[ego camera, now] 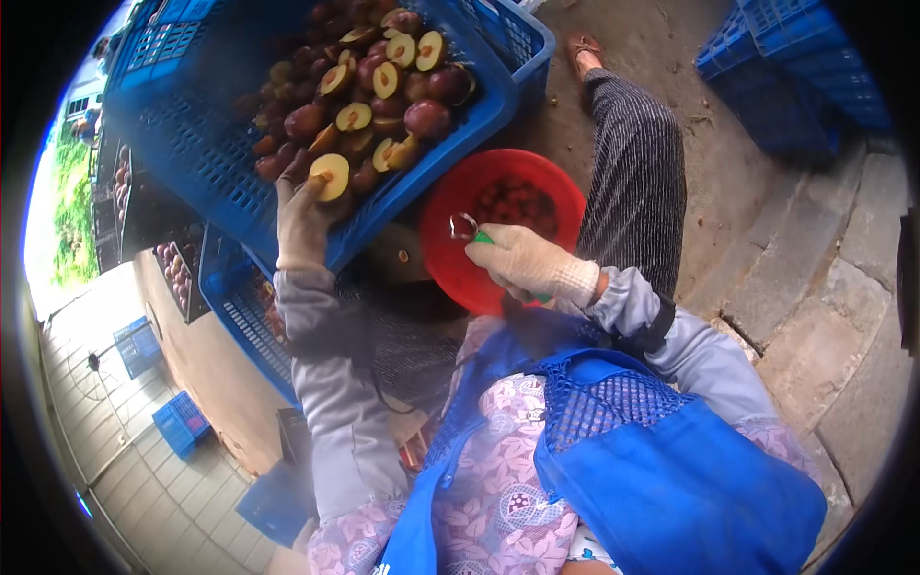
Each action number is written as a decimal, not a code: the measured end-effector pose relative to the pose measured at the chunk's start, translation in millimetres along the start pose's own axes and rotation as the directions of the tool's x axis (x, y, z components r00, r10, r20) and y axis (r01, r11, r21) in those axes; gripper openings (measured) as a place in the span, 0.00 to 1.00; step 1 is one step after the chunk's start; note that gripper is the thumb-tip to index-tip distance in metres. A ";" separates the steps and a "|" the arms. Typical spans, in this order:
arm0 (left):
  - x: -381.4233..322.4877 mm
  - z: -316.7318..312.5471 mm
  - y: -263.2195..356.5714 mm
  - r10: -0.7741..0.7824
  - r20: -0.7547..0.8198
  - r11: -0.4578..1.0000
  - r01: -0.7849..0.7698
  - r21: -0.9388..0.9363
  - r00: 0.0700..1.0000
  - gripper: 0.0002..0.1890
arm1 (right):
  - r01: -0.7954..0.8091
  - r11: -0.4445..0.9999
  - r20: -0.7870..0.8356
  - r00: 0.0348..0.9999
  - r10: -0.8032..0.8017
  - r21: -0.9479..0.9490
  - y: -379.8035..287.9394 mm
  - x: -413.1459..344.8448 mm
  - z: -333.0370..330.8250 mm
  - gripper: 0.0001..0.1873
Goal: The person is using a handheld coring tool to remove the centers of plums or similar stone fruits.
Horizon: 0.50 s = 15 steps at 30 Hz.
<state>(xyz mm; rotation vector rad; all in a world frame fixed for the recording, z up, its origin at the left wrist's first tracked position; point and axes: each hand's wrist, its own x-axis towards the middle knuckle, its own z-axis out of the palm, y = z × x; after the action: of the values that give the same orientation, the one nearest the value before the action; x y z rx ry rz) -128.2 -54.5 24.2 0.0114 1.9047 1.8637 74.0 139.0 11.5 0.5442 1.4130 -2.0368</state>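
Note:
My gloved left hand (305,219) holds a halved plum (330,177), its yellow cut face showing, at the near side of a blue plastic crate (460,147). Whole and halved plums (353,116) are heaped in that crate. In my gloved right hand (535,264) is a pitting tool with a green handle and a metal loop (463,226), above a red plastic basin (451,277). Small reddish-brown pieces (519,205), perhaps plum pits, lie at the basin's bottom.
Another blue crate (248,338) stands below on the left, with more blue crates (790,79) at the upper right. Dark trays of plums (175,272) are at the far left. A leg in striped trousers (632,180) is beside the basin. Paving stones (812,338) lie at right.

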 end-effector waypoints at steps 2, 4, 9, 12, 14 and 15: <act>-32.8 21.5 16.7 0.013 0.211 0.945 0.057 -0.323 0.977 0.24 | 0.034 0.983 0.087 0.995 -0.050 0.178 -16.4 -13.6 6.0 0.10; -58.8 36.4 11.3 0.043 0.283 0.903 0.084 -0.422 0.958 0.25 | 0.120 0.957 0.106 0.983 -0.152 0.264 -20.8 -16.7 18.3 0.08; -99.9 68.8 -22.0 0.104 0.354 0.786 0.141 -0.601 0.929 0.23 | 0.232 0.956 0.013 0.971 -0.238 0.179 -18.5 -18.1 39.3 0.11; -104.9 80.5 -31.1 -0.015 0.325 0.645 0.257 -0.720 0.946 0.20 | 0.328 0.945 -0.040 0.944 -0.328 -0.018 -9.5 -23.0 39.6 0.11; -106.8 87.0 -36.3 -0.089 0.254 0.668 0.247 -0.702 0.963 0.18 | 0.406 0.900 -0.051 0.907 -0.419 -0.159 -2.5 -23.6 37.0 0.09; -107.5 89.7 -37.8 -0.068 0.230 0.695 0.211 -0.687 0.971 0.18 | 0.417 0.888 -0.065 0.898 -0.436 -0.194 0.1 -24.0 36.9 0.09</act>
<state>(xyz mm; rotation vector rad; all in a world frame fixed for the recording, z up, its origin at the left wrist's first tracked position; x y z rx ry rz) 9.1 -8.0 26.3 -0.1987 0.9243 2.2702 91.9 110.1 39.5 0.2836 1.8927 -2.2076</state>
